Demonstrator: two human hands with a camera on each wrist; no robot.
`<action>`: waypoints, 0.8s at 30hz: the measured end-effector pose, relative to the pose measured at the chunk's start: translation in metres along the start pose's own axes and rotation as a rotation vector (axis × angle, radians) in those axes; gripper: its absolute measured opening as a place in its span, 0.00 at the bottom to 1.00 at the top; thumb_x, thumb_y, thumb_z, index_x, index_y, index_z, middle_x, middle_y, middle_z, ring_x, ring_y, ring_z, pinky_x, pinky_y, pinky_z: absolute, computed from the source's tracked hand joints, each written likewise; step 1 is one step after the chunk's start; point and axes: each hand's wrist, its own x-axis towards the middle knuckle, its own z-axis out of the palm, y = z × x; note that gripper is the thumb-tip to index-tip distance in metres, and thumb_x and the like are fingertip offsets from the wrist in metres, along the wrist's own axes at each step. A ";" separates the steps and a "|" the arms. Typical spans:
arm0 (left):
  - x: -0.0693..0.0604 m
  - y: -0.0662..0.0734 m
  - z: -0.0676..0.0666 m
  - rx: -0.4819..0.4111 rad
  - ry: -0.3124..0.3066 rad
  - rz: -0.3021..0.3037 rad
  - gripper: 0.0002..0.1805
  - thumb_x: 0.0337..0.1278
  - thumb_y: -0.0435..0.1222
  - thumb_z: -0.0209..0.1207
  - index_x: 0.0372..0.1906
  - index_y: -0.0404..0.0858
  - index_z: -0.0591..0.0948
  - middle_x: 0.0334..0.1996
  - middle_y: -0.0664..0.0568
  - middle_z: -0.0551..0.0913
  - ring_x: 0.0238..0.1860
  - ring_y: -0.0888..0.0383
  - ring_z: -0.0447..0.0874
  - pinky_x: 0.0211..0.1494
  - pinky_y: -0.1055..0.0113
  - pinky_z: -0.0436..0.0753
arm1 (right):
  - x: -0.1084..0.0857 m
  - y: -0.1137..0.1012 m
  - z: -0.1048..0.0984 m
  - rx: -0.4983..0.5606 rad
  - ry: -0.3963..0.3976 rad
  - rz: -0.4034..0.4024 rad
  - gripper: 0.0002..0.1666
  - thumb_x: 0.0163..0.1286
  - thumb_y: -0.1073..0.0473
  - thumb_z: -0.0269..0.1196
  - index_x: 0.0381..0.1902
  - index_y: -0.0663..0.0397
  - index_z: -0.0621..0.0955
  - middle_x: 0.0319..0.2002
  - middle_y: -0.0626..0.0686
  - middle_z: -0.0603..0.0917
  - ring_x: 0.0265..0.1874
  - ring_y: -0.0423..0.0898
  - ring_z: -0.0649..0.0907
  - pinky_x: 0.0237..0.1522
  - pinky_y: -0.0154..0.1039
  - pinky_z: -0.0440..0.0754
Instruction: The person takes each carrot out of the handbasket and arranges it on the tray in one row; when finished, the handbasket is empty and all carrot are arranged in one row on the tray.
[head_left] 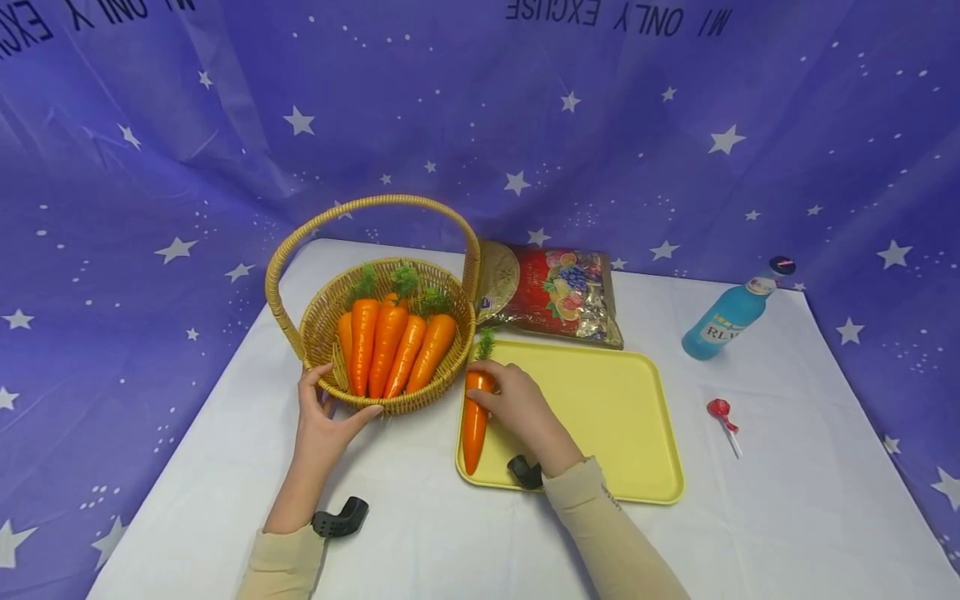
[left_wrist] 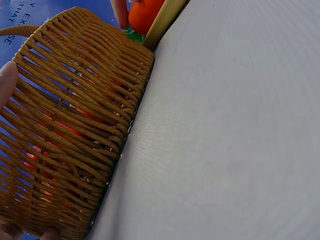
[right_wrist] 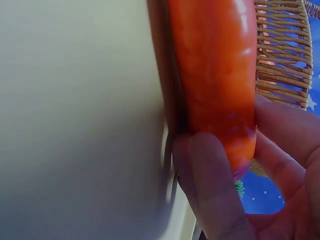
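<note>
A wicker basket (head_left: 408, 406) with an arched handle holds several orange carrots (head_left: 388, 346) with green tops. My left hand (head_left: 322, 425) holds its front left side, thumb along the front and fingers at the left rim; the left wrist view shows the woven basket wall (left_wrist: 75, 115) close up. On the left edge of a yellow tray (head_left: 600, 417) lies another carrot (head_left: 475, 429), its tip toward me. My right hand (head_left: 521, 404) pinches this carrot near its leafy end. In the right wrist view, the thumb and fingers (right_wrist: 215, 175) lie on both sides of the carrot (right_wrist: 215, 65).
Behind the tray lies a shiny candy bag (head_left: 555, 292) with fruit pictures. To the right stand a blue bottle (head_left: 726, 321), which looks tilted in this view, and a red lollipop (head_left: 720, 408) lying on the white tablecloth (head_left: 405, 533). A starry purple backdrop (head_left: 480, 125) rises behind.
</note>
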 end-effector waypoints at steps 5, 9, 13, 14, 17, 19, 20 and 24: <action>0.000 0.002 -0.001 -0.005 -0.002 -0.005 0.51 0.47 0.32 0.72 0.69 0.41 0.50 0.75 0.46 0.36 0.74 0.47 0.41 0.74 0.51 0.53 | 0.000 -0.002 0.002 -0.017 0.008 0.010 0.24 0.64 0.51 0.67 0.58 0.44 0.79 0.39 0.53 0.78 0.34 0.48 0.74 0.36 0.41 0.75; -0.001 0.002 -0.001 -0.014 -0.001 -0.012 0.51 0.47 0.31 0.72 0.69 0.41 0.50 0.75 0.46 0.36 0.74 0.48 0.40 0.74 0.52 0.52 | -0.001 -0.005 0.003 -0.063 0.008 0.027 0.28 0.65 0.48 0.66 0.62 0.43 0.77 0.38 0.53 0.77 0.33 0.48 0.74 0.34 0.41 0.74; -0.001 0.002 -0.002 -0.019 -0.001 -0.034 0.51 0.46 0.29 0.72 0.69 0.40 0.49 0.75 0.46 0.35 0.75 0.49 0.39 0.74 0.53 0.52 | -0.002 -0.006 0.002 -0.141 0.024 0.037 0.34 0.66 0.42 0.63 0.68 0.41 0.71 0.43 0.55 0.79 0.35 0.49 0.77 0.36 0.43 0.78; -0.001 0.002 -0.002 -0.019 -0.001 -0.035 0.51 0.46 0.29 0.72 0.69 0.40 0.49 0.75 0.47 0.34 0.75 0.49 0.39 0.74 0.53 0.52 | -0.002 -0.007 0.001 -0.161 0.036 0.038 0.35 0.67 0.41 0.62 0.69 0.41 0.69 0.44 0.56 0.79 0.35 0.49 0.77 0.37 0.44 0.78; -0.001 0.002 -0.001 -0.023 -0.003 -0.023 0.51 0.47 0.30 0.72 0.69 0.40 0.50 0.75 0.47 0.34 0.74 0.48 0.40 0.74 0.52 0.52 | -0.004 -0.013 -0.008 -0.192 0.091 0.038 0.37 0.67 0.40 0.61 0.71 0.41 0.66 0.50 0.59 0.78 0.34 0.53 0.80 0.39 0.49 0.81; -0.001 0.002 0.000 -0.023 -0.005 -0.008 0.51 0.47 0.31 0.72 0.69 0.41 0.50 0.75 0.47 0.34 0.74 0.48 0.41 0.74 0.52 0.52 | -0.006 -0.020 -0.017 -0.188 0.134 0.024 0.37 0.67 0.42 0.61 0.71 0.41 0.66 0.55 0.60 0.76 0.38 0.57 0.81 0.42 0.53 0.82; -0.001 0.002 0.000 -0.020 -0.004 0.001 0.51 0.47 0.31 0.72 0.69 0.40 0.50 0.75 0.47 0.34 0.74 0.48 0.41 0.74 0.52 0.52 | -0.006 -0.024 -0.022 -0.180 0.150 0.012 0.37 0.67 0.43 0.62 0.71 0.42 0.66 0.56 0.60 0.76 0.39 0.58 0.81 0.43 0.54 0.82; -0.001 0.002 0.001 -0.009 0.004 0.015 0.50 0.47 0.32 0.72 0.69 0.41 0.50 0.75 0.47 0.36 0.74 0.48 0.41 0.74 0.51 0.53 | -0.005 -0.044 -0.040 -0.118 0.165 -0.053 0.36 0.67 0.47 0.64 0.71 0.41 0.67 0.58 0.56 0.76 0.45 0.54 0.81 0.44 0.50 0.82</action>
